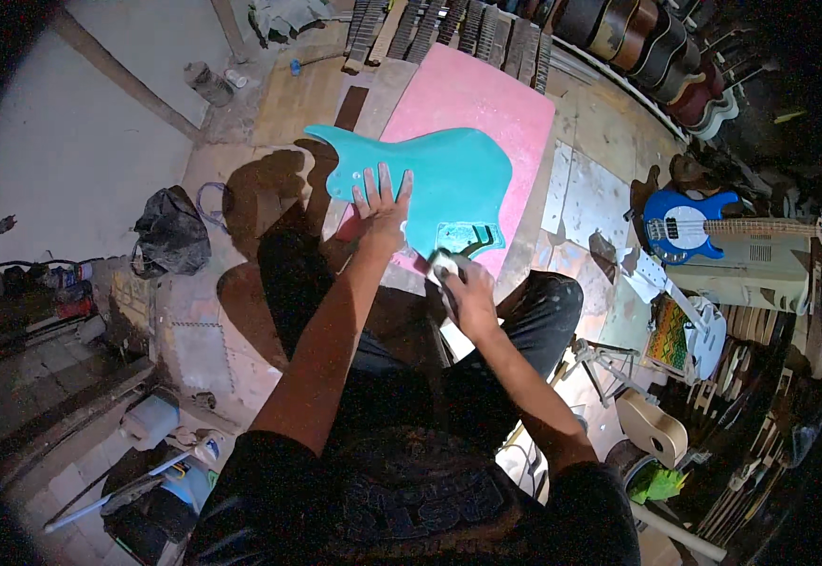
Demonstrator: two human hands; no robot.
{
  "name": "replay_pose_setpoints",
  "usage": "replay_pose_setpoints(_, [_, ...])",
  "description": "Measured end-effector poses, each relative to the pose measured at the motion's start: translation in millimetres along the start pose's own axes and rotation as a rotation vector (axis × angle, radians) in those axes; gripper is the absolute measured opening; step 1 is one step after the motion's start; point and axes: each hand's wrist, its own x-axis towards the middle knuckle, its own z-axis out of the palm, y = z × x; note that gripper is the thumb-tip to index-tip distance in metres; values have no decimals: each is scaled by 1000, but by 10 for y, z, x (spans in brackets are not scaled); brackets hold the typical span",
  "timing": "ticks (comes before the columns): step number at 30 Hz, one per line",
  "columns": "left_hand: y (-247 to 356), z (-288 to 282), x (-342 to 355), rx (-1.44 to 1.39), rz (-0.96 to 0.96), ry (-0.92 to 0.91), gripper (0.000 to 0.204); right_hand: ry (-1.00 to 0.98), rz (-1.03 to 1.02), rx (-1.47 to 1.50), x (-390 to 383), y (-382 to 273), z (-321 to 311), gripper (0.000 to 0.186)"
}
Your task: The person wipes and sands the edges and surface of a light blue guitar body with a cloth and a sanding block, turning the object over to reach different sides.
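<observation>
A teal electric guitar body [449, 170] lies flat on a pink board [515, 123] in front of my knees. My left hand [385, 215] rests on its left part, fingers stretched out and spread, palm toward the near edge. Closed round a small pale block [441, 265], my right hand [473, 300] is at the body's near edge, just below the cavity [472, 238] with dark curved markings. My fingers partly cover the block, so its exact kind does not show.
Guitar necks [420, 33] lie in a row beyond the board. A blue bass guitar [685, 226] and a pale acoustic guitar body [652, 427] are to the right. A black plastic bag [171, 229] sits at the left. Several guitar bodies [652, 42] line the far right.
</observation>
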Motion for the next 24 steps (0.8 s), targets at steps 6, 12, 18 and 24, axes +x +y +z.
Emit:
replay_pose_setpoints(6, [3,-47,-39,-45,39,12,124,-54,-126,-48,181,-93,-145,27])
replay_pose_setpoints(12, [35,-84,-23,2,-2,-21,121,-74,-52,-11,186,-42,-97,27])
replay_pose_setpoints(18, [6,-84,-58,-20,15,-4,123,-1,-199,-85,104,46,-121,26])
replay_pose_setpoints(24, [33,-49,-51,13,19,4,124,-40,-151,-47,73,83,-53,46])
